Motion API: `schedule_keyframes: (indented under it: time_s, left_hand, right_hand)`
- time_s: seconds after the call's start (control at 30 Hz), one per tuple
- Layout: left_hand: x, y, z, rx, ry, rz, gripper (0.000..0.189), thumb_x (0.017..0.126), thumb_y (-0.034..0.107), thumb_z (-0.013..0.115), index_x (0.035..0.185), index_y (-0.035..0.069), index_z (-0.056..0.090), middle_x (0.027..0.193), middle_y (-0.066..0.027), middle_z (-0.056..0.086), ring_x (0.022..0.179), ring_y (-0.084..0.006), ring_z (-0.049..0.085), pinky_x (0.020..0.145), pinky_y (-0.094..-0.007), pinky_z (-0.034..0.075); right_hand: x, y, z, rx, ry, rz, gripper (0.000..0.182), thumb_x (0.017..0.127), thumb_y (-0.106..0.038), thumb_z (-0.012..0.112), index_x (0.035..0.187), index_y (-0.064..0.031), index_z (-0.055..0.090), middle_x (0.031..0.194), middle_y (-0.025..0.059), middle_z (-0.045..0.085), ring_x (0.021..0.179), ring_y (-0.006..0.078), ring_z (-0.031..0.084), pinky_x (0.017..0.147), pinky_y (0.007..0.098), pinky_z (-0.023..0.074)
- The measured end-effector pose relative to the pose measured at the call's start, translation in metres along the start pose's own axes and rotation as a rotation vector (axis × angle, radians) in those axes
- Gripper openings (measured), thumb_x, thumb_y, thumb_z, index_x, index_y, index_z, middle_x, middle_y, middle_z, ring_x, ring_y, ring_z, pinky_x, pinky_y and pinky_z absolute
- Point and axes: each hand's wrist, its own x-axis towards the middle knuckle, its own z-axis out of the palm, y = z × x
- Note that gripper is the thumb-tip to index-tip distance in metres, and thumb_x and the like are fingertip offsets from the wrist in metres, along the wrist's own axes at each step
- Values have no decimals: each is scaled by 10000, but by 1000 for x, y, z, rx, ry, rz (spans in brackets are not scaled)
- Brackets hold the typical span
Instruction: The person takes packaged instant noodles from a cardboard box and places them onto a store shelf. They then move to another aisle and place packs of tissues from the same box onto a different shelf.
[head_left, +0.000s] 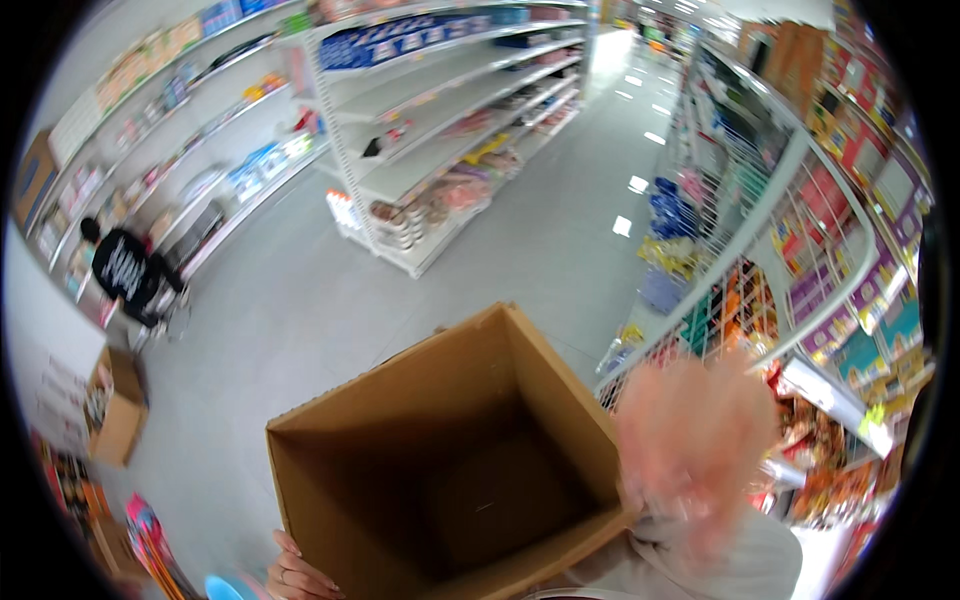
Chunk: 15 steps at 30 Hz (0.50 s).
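An open cardboard box (450, 420) is tilted towards me, right in front of my body. Its inside is dark, and only a small pale streak shows on the bottom. My left hand (301, 574), with a ring on one finger, grips the box's near left side. Beside the right wall of the box, my right hand (697, 450) shows as a large pinkish blur above a light grey sleeve (727, 555). Motion blur hides its fingers, and I cannot tell whether it holds something pink.
White shelving (420, 262) with goods stands ahead. On the right is a wire rack (750, 217) of packaged goods. A person in black (124, 266) sits low by the left wall shelves. Another cardboard box (120, 420) stands at left, with bright pink packaging (146, 521) nearer.
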Motion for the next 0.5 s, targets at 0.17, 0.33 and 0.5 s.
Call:
schedule_keyframes:
  time_s: [0.17, 0.33, 0.5]
  left_hand:
    - [39, -48, 5, -27, -121, -84, 268, 936, 254, 480, 944, 0, 564, 1054, -134, 548, 984, -228, 522, 860, -341, 451]
    - [68, -119, 51, -79, -312, -201, 296, 945, 266, 491, 1002, -15, 564, 1123, -154, 542, 1044, -248, 522, 872, -351, 462]
    - [89, -177, 93, -52, -486, -259, 332, 953, 278, 501, 1061, -30, 563, 1193, -174, 536, 1104, -269, 521, 885, -361, 472]
  right_hand:
    - [-60, 9, -37, -1136, 194, 956, 470, 827, -344, 681, 1121, 16, 611, 1071, 179, 535, 895, 250, 600, 727, 326, 488]
    - [-143, -17, -92, -504, 197, 1772, 451, 823, -403, 660, 928, 33, 620, 746, 182, 587, 696, 296, 603, 669, 390, 474]
    - [-228, -13, -103, -816, 236, 1394, 372, 859, -307, 609, 824, 60, 562, 695, 229, 580, 728, 394, 590, 683, 450, 455]
